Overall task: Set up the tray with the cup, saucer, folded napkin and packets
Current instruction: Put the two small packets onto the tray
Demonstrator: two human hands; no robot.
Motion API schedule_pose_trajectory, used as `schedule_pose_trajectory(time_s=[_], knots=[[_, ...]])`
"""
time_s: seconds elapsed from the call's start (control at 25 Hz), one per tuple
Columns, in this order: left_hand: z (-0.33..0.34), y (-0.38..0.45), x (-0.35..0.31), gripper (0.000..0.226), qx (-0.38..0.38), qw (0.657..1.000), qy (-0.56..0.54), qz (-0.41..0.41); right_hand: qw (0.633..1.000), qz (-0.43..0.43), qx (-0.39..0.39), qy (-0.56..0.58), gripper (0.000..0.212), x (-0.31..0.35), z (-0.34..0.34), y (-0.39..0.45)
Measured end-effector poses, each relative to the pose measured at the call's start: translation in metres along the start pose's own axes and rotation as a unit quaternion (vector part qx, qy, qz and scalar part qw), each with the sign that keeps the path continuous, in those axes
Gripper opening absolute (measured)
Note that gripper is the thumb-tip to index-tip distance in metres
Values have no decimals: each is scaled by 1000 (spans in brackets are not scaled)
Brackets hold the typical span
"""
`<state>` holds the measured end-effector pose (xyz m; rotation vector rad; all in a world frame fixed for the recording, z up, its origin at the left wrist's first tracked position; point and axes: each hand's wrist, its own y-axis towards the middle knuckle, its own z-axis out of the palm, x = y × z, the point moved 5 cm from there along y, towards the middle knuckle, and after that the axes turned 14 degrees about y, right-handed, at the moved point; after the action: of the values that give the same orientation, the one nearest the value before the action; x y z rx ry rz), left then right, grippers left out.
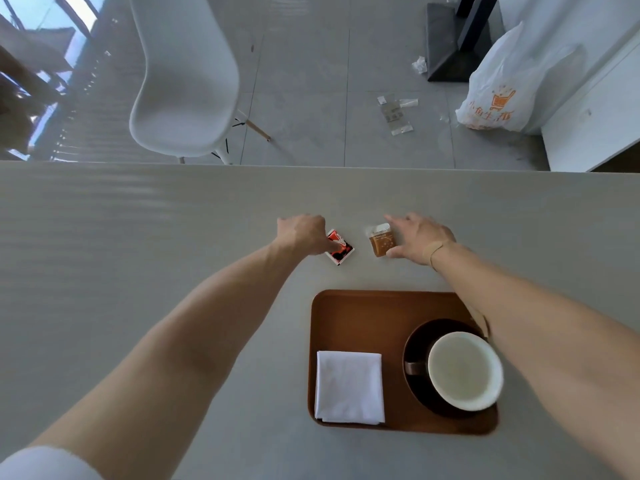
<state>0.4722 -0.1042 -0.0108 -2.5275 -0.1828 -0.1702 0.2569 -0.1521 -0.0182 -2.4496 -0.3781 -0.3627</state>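
Observation:
A brown tray lies on the grey table near me. On it a white folded napkin sits at the left, and a white cup stands on a dark saucer at the right. Beyond the tray, a red packet and a brown packet lie on the table. My left hand rests its fingers on the red packet's left side. My right hand has thumb and fingers around the brown packet's right edge, both packets still flat on the table.
The table's far edge runs across the view. Past it stand a white chair, a white shopping bag, scattered wrappers on the floor and a black stand base.

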Motion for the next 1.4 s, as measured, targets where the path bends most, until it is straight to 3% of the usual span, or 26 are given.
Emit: schedule_pose_trajectory(time_s=[0.2,0.48,0.64,0.76,0.92,1.28,1.4], knots=[[7,4,-26,32,-62,998,-10,-9,999,-30,-27,-1,66,6,8,14],[25,2,-27,41,-39,988,-135,-62,997,-7,-46,60,51,7,9,14],[29,-4,-28,35,-26,974,-210,-85,992,20,-63,109,48,3,9,11],[29,-12,-23,24,-32,958,-272,-82,978,34,-64,197,40,-1,12,3],[28,-26,-15,33,-39,932,-351,-80,965,34,-70,250,26,0,13,-12],[39,-67,0,26,-60,891,-448,-37,950,-5,-65,304,20,17,30,-65],[51,-84,-3,23,-51,899,-436,0,957,-15,-25,289,17,24,44,-79]])
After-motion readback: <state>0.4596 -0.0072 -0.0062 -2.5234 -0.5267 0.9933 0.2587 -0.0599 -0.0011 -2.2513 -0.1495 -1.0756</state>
